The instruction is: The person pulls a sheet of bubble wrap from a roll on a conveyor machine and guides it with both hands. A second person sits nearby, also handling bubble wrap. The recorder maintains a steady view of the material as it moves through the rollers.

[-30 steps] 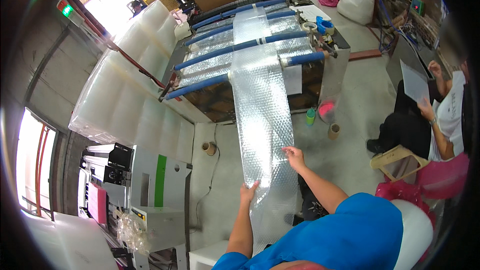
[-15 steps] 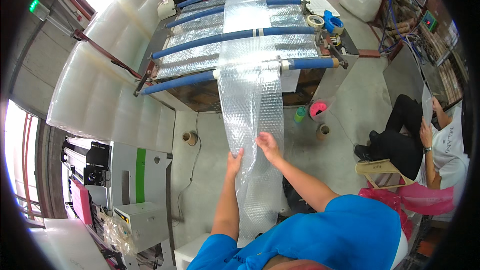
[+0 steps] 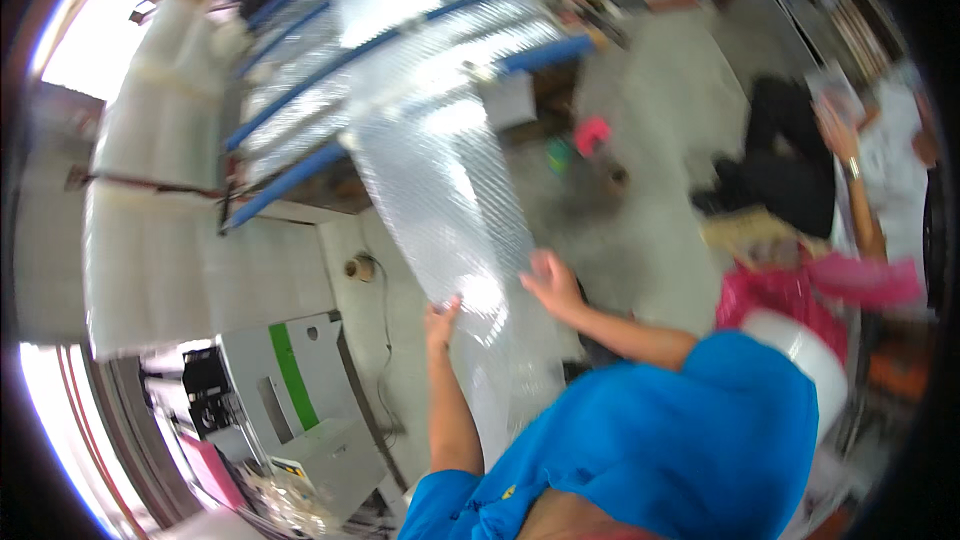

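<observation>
A long strip of clear bubble wrap comes down toward me from the roller frame and hangs in front of my body. My left hand pinches its left edge, thumb on the near face. At the right edge is my right hand, thumb and fingers apart, touching or very close to the film; blur hides the exact contact. Blue rollers and silvery film make up the frame at the far side.
Large translucent wrapped rolls stand at the left, behind a white machine with a green stripe. A cardboard core and a cable lie on the floor. To the right, a seated person holds a sheet, near pink plastic.
The whole view has tilted and swung, blurring the picture. The bubble wrap lies more spread out between my hands. My right hand has moved from the strip's face to its right edge.
</observation>
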`<state>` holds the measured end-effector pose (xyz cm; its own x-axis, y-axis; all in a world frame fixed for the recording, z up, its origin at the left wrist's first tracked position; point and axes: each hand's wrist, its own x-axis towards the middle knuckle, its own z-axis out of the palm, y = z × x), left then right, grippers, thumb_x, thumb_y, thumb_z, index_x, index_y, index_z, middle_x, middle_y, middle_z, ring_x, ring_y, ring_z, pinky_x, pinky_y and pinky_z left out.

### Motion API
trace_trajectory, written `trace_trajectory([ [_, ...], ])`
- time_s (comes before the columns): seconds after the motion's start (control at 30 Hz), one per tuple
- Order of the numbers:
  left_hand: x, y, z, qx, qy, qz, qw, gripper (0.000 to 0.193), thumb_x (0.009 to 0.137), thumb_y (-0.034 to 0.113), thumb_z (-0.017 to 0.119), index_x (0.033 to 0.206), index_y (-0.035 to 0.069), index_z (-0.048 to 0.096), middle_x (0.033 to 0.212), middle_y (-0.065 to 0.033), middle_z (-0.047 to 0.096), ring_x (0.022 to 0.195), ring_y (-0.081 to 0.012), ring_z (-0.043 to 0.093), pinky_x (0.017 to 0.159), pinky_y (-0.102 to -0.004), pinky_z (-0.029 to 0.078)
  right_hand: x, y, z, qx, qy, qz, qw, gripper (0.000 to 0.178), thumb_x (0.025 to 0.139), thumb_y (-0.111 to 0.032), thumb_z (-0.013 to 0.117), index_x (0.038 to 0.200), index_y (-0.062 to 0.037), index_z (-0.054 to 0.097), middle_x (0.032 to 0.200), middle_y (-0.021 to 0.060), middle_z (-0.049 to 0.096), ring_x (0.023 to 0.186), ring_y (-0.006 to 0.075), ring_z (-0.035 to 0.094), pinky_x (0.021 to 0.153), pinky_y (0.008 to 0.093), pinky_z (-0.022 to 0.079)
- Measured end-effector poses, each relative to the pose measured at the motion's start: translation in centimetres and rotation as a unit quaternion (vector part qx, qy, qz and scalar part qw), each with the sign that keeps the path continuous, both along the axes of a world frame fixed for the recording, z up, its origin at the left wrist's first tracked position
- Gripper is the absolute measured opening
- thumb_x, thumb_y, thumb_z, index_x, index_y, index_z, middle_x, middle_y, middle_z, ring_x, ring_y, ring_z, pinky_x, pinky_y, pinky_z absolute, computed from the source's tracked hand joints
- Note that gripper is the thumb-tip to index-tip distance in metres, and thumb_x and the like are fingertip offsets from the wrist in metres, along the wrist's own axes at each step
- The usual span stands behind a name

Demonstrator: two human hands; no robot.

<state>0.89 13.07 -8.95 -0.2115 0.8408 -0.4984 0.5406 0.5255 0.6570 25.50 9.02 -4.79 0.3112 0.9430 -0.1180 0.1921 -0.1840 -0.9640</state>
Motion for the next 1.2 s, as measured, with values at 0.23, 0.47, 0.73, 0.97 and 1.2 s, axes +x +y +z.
trace_trajectory([
  [0.23, -0.8, -1.1, -1.8, 0.041, -0.064, 0.007, 0.997, 0.072, 0.065, 0.039, 0.067, 0.109, -0.01, 0.04, 0.105, -0.0178, 0.049, 0.091, -0.0238, 0.049, 0.081, -0.0326, 0.038, 0.4, 6.7, -3.8, -0.1, 0.215, -0.026, 0.971, 0.045, 0.068, -0.032, 0.066, 0.094, 0.0017, 0.051, 0.071, 0.0098, 0.057, 0.064, 0.0139, 0.053, 0.058, 0.0275, 0.043],
  [0.47, -0.7, -4.3, 0.7, 0.034, -0.053, 0.022, 0.998, 0.072, 0.063, 0.038, 0.069, 0.107, -0.011, 0.041, 0.102, -0.0163, 0.051, 0.089, -0.0227, 0.05, 0.078, -0.0314, 0.04, -0.1, -3.8, -4.5, -0.075, 0.066, 0.076, 0.992, 0.026, 0.069, -0.03, 0.061, 0.072, -0.0039, 0.057, 0.064, 0.007, 0.058, 0.06, 0.0155, 0.053, 0.058, 0.0299, 0.042],
  [0.73, -0.6, -8.9, 3.4, 0.041, 0.014, 0.001, 0.999, 0.069, 0.064, 0.038, 0.069, 0.108, -0.008, 0.042, 0.101, -0.015, 0.052, 0.086, -0.0212, 0.051, 0.075, -0.0306, 0.041, 38.3, -38.2, -4.1, -0.5, -0.368, 0.005, 0.784, 0.025, 0.075, -0.022, 0.055, 0.094, -0.0062, 0.058, 0.081, 0.0053, 0.058, 0.065, 0.0161, 0.054, 0.058, 0.026, 0.044],
  [0.97, -1.2, -10.0, 1.3, 0.164, 0.011, 0.044, 0.985, 0.058, 0.066, 0.039, 0.067, 0.1, -0.004, 0.048, 0.095, -0.0128, 0.055, 0.085, -0.02, 0.052, 0.072, -0.03, 0.042, 48.7, -62.4, 11.4, -0.26, -0.369, -0.605, 0.656, 0.024, 0.076, -0.016, 0.049, 0.097, -0.0062, 0.056, 0.077, 0.0035, 0.056, 0.062, 0.0144, 0.052, 0.055, 0.0254, 0.043],
  [1.2, -1.5, -10.9, 4.6, 0.111, -0.069, 0.036, 0.991, 0.058, 0.065, 0.035, 0.068, 0.1, -0.006, 0.048, 0.095, -0.0163, 0.055, 0.087, -0.0219, 0.053, 0.075, -0.0318, 0.041, 29.8, -42.8, -12.8, 0.083, 0.225, -0.403, 0.883, 0.024, 0.077, -0.01, 0.044, 0.1, -0.0061, 0.053, 0.073, 0.0016, 0.053, 0.059, 0.0127, 0.051, 0.052, 0.0248, 0.043],
])
